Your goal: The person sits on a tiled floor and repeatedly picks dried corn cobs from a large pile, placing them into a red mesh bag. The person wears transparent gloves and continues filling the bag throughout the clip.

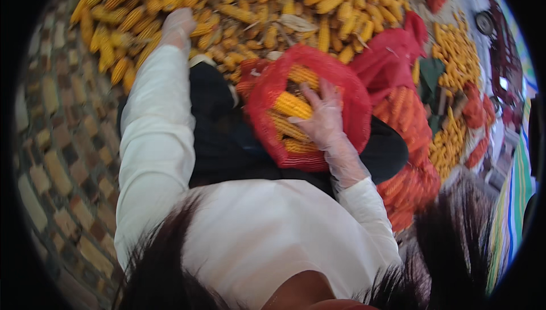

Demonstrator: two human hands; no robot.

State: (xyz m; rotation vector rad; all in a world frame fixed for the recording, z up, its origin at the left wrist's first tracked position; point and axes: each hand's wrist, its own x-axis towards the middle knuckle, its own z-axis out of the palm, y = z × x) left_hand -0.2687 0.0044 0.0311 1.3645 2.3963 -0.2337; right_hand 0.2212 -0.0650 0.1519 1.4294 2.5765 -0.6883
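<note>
A red mesh bag [358, 101] stands between my legs with its mouth turned up towards me, and yellow corn cobs [292, 105] lie inside it. My right hand [322, 116], in a clear plastic glove, is inside the mouth of the bag. Its fingers are spread over the cobs, and one cob's end lies between thumb and forefinger. My left hand [179, 22], gloved the same way, reaches out to a large heap of corn cobs [251, 5]. It touches the near left part of the heap; its fingertips are hard to make out, so any grip there is hidden.
Filled orange-red mesh sacks [403, 118] stand close at my right, with red mesh cloth [384, 63] draped above them. More cobs [456, 54] lie spread farther right, near a vehicle wheel [484, 22]. Brick paving [64, 169] covers the ground at left. Striped sheeting [514, 207] hangs at the right rim.
</note>
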